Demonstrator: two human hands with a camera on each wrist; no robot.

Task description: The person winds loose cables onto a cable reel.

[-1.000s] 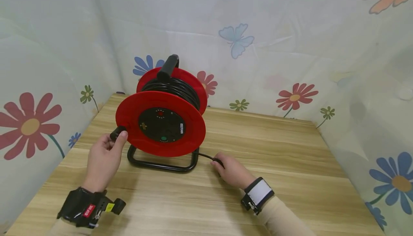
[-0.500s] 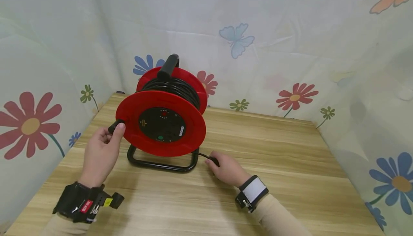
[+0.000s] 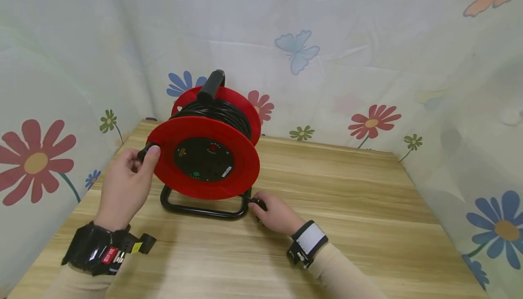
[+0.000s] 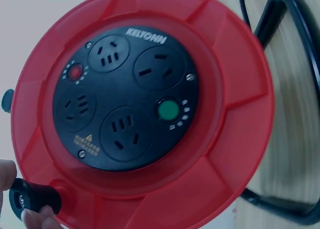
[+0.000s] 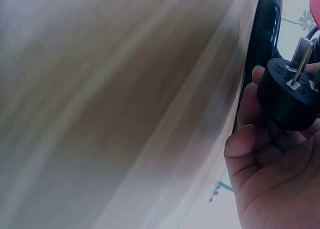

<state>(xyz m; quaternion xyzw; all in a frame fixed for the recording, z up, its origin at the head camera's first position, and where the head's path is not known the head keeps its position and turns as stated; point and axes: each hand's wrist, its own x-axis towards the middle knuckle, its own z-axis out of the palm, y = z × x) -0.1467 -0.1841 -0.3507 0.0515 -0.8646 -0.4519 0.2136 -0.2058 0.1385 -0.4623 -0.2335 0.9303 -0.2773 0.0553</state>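
A red cable reel (image 3: 245, 167) stands on a black tube frame (image 3: 204, 213), black cable (image 3: 218, 110) wound between its discs. Its black socket panel (image 4: 125, 99) carries several outlets, a red button and a green one. At the reel's left rim my left hand (image 3: 124, 190) grips the black crank knob (image 4: 37, 198) with thumb and fingers. My right hand (image 3: 278, 213), low by the frame's right corner, holds the black plug (image 5: 292, 96) at the cable's end. In the right wrist view the plug's metal pins face up, its body partly wrapped by the fingers.
The reel rests on a wood-grain table (image 3: 327, 244). Flower-print sheeting (image 3: 347, 54) hangs behind it and along both sides. A black carry handle (image 3: 211, 85) tops the reel. Wrist straps with cameras sit on both wrists.
The reel's front disc has turned clockwise, with the knob and my left hand rising. My right hand has moved left with the plug, closer to the frame, as the free cable grew shorter.
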